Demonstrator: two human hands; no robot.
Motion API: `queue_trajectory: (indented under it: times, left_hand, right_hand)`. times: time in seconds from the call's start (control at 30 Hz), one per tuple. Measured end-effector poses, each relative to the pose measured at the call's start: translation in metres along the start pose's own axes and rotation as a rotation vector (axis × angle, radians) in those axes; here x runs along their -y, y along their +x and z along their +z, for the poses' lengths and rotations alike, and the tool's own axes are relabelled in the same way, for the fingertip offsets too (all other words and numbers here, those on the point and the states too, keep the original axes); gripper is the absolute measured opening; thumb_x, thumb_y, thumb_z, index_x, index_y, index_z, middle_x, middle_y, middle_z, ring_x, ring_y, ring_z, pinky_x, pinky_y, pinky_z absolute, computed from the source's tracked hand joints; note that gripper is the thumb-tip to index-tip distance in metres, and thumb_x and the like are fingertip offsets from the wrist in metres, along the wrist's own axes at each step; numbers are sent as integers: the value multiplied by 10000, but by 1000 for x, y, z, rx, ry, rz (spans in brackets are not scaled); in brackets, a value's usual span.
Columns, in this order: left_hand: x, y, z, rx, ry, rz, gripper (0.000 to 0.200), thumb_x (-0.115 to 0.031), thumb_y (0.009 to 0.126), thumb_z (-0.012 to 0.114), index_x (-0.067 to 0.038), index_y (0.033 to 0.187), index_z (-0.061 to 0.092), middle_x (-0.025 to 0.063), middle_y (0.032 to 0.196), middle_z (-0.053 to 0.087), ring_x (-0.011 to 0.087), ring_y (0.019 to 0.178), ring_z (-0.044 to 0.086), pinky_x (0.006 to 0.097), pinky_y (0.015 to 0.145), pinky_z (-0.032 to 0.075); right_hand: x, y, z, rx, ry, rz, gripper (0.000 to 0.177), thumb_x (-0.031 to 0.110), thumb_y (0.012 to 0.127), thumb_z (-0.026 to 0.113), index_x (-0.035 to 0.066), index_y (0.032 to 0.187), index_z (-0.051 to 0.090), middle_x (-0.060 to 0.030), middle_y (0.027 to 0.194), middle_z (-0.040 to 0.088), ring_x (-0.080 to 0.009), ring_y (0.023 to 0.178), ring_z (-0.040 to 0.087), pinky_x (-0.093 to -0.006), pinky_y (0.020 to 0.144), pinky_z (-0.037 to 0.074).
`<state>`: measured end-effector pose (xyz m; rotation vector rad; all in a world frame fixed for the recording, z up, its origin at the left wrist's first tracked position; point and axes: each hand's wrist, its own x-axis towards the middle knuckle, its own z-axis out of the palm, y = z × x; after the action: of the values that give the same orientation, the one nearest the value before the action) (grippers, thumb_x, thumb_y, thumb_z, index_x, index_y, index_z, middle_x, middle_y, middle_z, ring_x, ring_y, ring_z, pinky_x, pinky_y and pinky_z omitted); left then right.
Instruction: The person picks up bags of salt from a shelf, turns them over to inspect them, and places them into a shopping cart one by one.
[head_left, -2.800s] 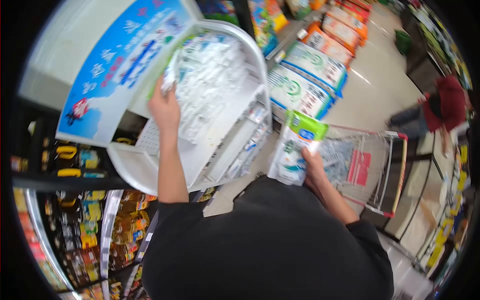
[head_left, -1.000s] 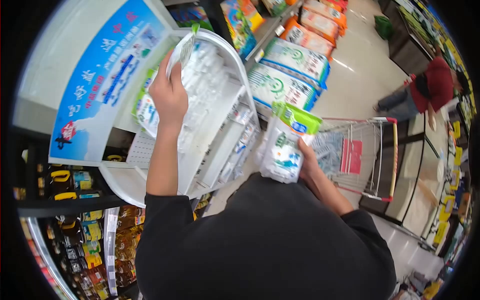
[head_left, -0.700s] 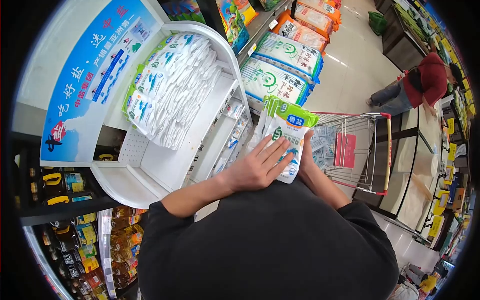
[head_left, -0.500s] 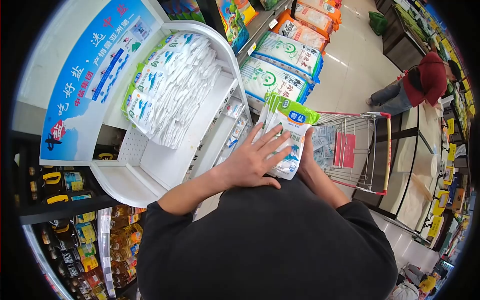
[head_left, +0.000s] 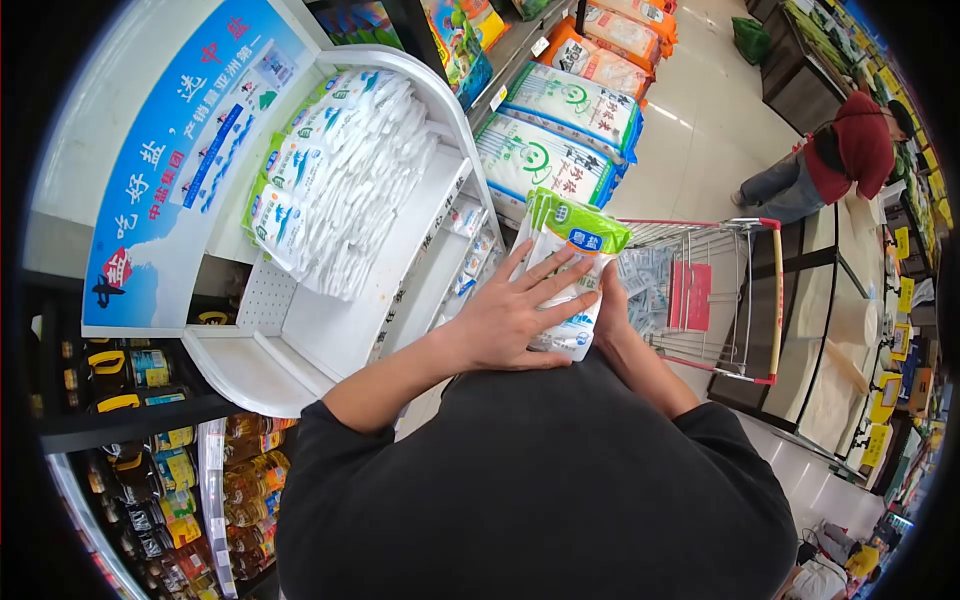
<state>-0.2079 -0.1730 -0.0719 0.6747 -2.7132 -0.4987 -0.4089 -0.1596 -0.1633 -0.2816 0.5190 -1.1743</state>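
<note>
In front of my chest I hold a small stack of salt packets [head_left: 586,238], white with green tops and a blue label. My left hand [head_left: 505,318] lies across their front, fingers spread over the printed face and thumb low by the bottom edge. Along the right side, my right hand [head_left: 612,312] grips the stack; most of its fingers are hidden behind it. To the left, many more salt packets [head_left: 350,175] stand in a packed row on a white display shelf [head_left: 330,335].
A shopping cart [head_left: 735,372] holding small packets stands just beyond my right hand. Large rice bags [head_left: 548,160] lie stacked ahead. Oil bottles [head_left: 245,480] fill shelves at lower left. A person in a red top [head_left: 862,145] bends over a counter at right.
My left hand has slid slightly right over the stack, its fingers covering more of the front. The packets' tops lean a little more toward me. The person at right has shifted slightly.
</note>
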Motion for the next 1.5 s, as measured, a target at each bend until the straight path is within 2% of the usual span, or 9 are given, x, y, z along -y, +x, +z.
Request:
queue_trajectory:
  times: [0.2, 0.3, 0.43, 0.5, 0.6, 0.83, 1.03, 1.3, 1.5]
  left_hand:
    - [16, -10, 9, -31, -196, 48, 646, -571, 938, 680, -194, 1459, 614, 146, 1712, 257, 358, 1604, 163, 656, 1260, 84]
    - [71, -28, 1, -169, -566, -6, 508, -396, 865, 826, -126, 1282, 720, 166, 1501, 574, 395, 1484, 426, 598, 1259, 192]
    - [143, -66, -81, -747, 314, -498, 618, -365, 815, 864, -76, 1329, 677, 195, 1453, 604, 400, 1382, 522, 602, 1179, 335]
    - [170, -102, -111, -610, 896, -960, 809, -441, 758, 892, -57, 1410, 608, 246, 1545, 495, 410, 1445, 450, 554, 1183, 362]
    - [159, -137, -133, -343, 694, -1398, 1025, -515, 683, 917, -35, 1494, 515, 273, 1612, 391, 428, 1497, 373, 511, 1206, 354]
    - [168, -201, -107, -506, 600, -1157, 1097, -505, 666, 924, 1, 1518, 455, 229, 1597, 437, 382, 1511, 373, 499, 1196, 389]
    - [143, -203, -94, -438, 674, -1099, 639, -259, 859, 801, -4, 1405, 589, 213, 1477, 577, 377, 1397, 523, 455, 1117, 472]
    - [65, -185, -110, -1398, 432, -856, 360, 113, 889, 569, 21, 1206, 714, 210, 1138, 756, 380, 1018, 743, 408, 914, 594]
    - [-16, -54, -38, -637, 360, -196, 274, 71, 858, 624, 108, 1116, 709, 243, 1149, 735, 395, 1105, 719, 470, 1006, 570]
  right_hand:
    - [2, 4, -10, 55, -143, 100, 674, 404, 996, 598, 10, 1513, 419, -230, 1398, 588, -349, 1214, 655, -469, 1034, 558]
    - [0, 9, -12, -2, -62, 60, 663, 342, 947, 629, -8, 1482, 453, -240, 1323, 638, -355, 1169, 679, -479, 1015, 569]
    - [1, 6, -15, -111, -33, 43, 650, 314, 904, 680, -14, 1434, 494, -199, 1263, 686, -330, 1088, 721, -465, 969, 603]
    - [0, 2, -16, -115, -37, 54, 650, 308, 903, 676, -14, 1437, 493, -200, 1267, 681, -337, 1101, 713, -470, 979, 595]
    - [2, 2, -12, -100, -61, 22, 653, 304, 902, 667, -12, 1444, 486, -201, 1278, 668, -347, 1132, 695, -480, 1000, 577]
    - [1, 2, -23, -65, -63, 99, 679, 314, 903, 675, -8, 1464, 468, -196, 1296, 658, -337, 1154, 684, -473, 1021, 564]
    - [-6, 10, -14, -28, -107, 125, 688, 312, 900, 676, -16, 1466, 463, -204, 1301, 652, -342, 1154, 681, -467, 1009, 566]
    - [-11, 15, -5, -63, -77, 244, 613, 301, 919, 664, -30, 1414, 515, -212, 1237, 683, -341, 1104, 706, -476, 988, 585]
    - [-22, 21, -33, 94, 58, 336, 666, 520, 1044, 567, 4, 1459, 490, -204, 1323, 665, -330, 1146, 705, -483, 1011, 579]
